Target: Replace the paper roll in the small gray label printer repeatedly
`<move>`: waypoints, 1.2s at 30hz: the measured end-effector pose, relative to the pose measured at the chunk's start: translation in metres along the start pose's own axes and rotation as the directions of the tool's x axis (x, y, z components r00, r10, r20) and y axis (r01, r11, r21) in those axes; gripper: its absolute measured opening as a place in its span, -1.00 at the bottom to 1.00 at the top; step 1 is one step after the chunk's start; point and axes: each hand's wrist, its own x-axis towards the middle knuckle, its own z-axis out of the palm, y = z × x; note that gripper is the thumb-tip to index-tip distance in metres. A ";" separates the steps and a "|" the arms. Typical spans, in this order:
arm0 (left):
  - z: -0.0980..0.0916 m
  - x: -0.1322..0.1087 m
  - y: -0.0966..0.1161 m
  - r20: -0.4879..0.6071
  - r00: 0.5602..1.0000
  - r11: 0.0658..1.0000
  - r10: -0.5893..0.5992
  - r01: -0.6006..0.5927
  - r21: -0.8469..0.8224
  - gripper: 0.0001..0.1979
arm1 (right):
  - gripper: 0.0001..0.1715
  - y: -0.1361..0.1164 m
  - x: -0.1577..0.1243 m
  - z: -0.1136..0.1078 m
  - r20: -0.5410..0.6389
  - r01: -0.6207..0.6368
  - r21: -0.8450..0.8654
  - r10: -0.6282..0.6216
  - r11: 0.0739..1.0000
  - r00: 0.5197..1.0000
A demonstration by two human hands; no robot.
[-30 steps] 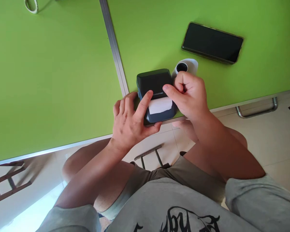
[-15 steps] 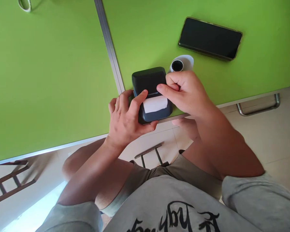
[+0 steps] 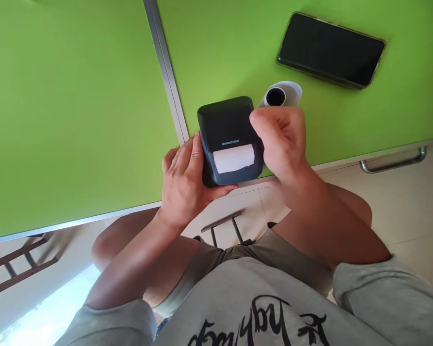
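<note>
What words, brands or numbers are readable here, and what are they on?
"NIIMBOT": on the dark device; the tiny marking right after it is too small to read.
Black script on the grey shirt: upside down, stylised and partly cut off; I can't read it reliably.
Paper strip and phone: no readable text.
No readable numbers.

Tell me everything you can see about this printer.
The printer is boxy, round-cornered and plastic-looking, with a black cover and dark blue-grey front. Small pale NIIMBOT lettering runs along the cover's near edge; below it, a short strip of white paper sticks out, its end slightly uneven. The cover looks closed. It is at the near edge of the green table, paper side toward the person. The left hand cups its left side; the right hand is curled at its right side, contact unclear.
</note>
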 end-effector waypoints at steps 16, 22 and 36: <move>0.000 0.000 0.001 -0.031 0.999 0.999 0.015 -0.016 -0.039 0.05 | -0.39 0.005 -0.006 0.004 -0.110 0.041 -0.053 -0.047 0.998 0.993; -0.006 0.006 -0.001 0.003 1.000 0.996 -0.023 0.023 -0.086 0.02 | -0.40 0.006 -0.003 0.002 -0.085 0.069 0.008 -0.068 0.998 0.994; 0.000 0.006 0.000 0.019 0.998 0.996 -0.052 0.053 -0.067 0.05 | -0.50 -0.026 0.007 -0.039 0.261 -0.023 -0.349 0.120 0.937 0.958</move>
